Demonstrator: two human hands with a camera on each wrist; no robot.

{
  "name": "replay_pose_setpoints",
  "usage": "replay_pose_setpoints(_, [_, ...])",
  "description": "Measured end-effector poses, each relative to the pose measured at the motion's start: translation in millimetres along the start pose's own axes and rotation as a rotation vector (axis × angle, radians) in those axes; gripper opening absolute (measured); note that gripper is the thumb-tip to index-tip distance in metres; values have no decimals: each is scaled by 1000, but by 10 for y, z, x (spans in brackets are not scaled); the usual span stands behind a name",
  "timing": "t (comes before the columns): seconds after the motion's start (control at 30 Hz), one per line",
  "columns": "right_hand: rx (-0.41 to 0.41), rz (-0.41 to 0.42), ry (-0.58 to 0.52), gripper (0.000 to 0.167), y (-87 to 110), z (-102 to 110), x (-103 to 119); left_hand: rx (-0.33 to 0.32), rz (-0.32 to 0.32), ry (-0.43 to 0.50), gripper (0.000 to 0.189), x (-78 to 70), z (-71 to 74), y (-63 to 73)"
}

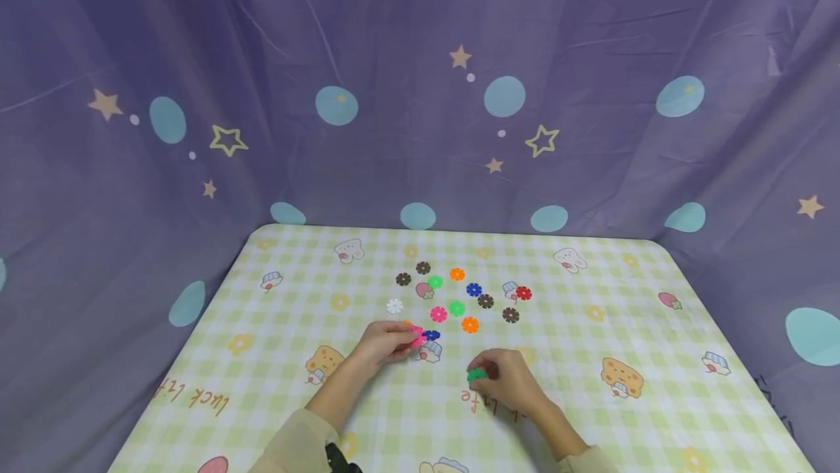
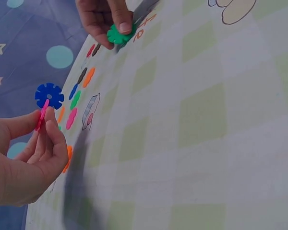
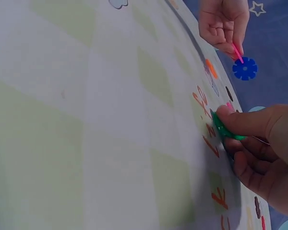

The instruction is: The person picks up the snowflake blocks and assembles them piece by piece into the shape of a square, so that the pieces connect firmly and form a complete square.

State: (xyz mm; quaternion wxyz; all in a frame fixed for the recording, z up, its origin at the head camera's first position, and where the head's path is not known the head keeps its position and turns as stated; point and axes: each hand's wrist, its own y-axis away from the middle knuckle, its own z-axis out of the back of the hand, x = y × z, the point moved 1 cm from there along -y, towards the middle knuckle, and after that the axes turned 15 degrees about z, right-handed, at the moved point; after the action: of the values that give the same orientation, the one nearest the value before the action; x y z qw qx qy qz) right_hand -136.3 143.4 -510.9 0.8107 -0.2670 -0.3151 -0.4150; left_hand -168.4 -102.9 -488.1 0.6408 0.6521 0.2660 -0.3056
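My left hand point(image 1: 383, 342) pinches a pink notched snowflake disc point(image 1: 417, 337) between thumb and fingers, above the near side of the scattered discs. Slotted crosswise into its edge is a blue snowflake disc point(image 2: 49, 96), which sticks out past the fingertips. To the right and a little closer to me, my right hand point(image 1: 510, 380) grips a green snowflake disc point(image 3: 224, 127), thumb on one face. The green disc stays apart from the joined pair. Fingers cover part of both the pink and the green disc.
Loose snowflake discs lie spread beyond the hands: a white one point(image 1: 394, 306), a pink one point(image 1: 438, 314), an orange one point(image 1: 469, 325), a red one point(image 1: 523, 293) and several others. They lie on a checked tablecloth point(image 1: 275, 342). Behind the table hangs a purple curtain point(image 1: 407, 159).
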Motion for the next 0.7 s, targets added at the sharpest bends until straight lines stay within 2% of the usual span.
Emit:
replay_pose_setpoints(0.17, [-87,-63,-72,14,-52,-25,-13,25,-3,-8,30,15,-21,9])
replay_pose_setpoints(0.27, [-149,-123,-155,16,-90,-43,-24,34,-8,-6,30,19,-40,2])
replay_pose_setpoints(0.43, [-223,-278,-378,24,-145,-73,-36,43,-4,-10,30,10,-69,-9])
replay_pose_setpoints(0.53, [-244,-358,-466,29,-172,-87,-28,51,-4,-27,30,13,-82,-12])
replay_pose_setpoints(0.7, [-290,-402,-535,31,-214,-100,22,55,-13,-56,31,25,-105,-21])
